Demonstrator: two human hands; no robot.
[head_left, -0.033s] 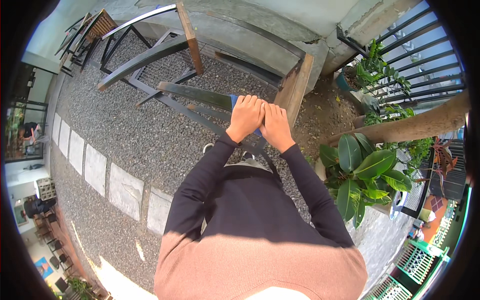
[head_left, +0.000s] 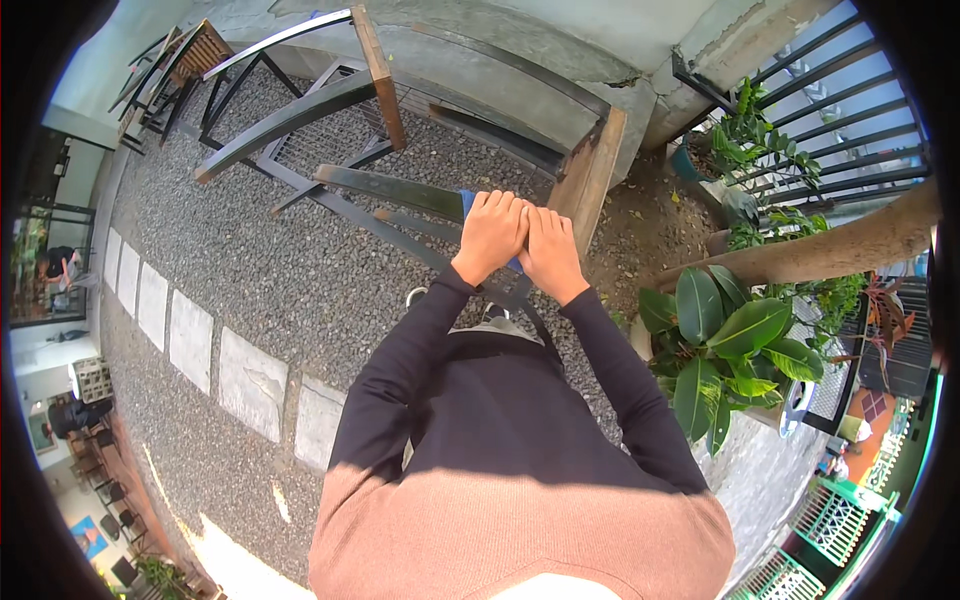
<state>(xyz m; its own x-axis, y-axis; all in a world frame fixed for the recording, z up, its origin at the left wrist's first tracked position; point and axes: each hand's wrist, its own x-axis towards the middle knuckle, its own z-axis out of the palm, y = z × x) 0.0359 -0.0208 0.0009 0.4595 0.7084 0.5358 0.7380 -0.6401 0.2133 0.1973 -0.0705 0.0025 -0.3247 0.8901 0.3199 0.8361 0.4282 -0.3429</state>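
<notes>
Nothing visibly shifts since the earlier frame, so work seems paused, left hand (head_left: pixel 490 234) and right hand (head_left: pixel 553 252) gripping blue cloth (head_left: pixel 467 203) around the dark rail (head_left: pixel 395 191) extending leftward

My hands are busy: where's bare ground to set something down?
Gravel lies bare between the stepping stones and the metal legs; a leaf-strewn soil patch lies between the wooden board and tree trunk. It's crowded around the left hand, right hand and leafy plant.
</notes>
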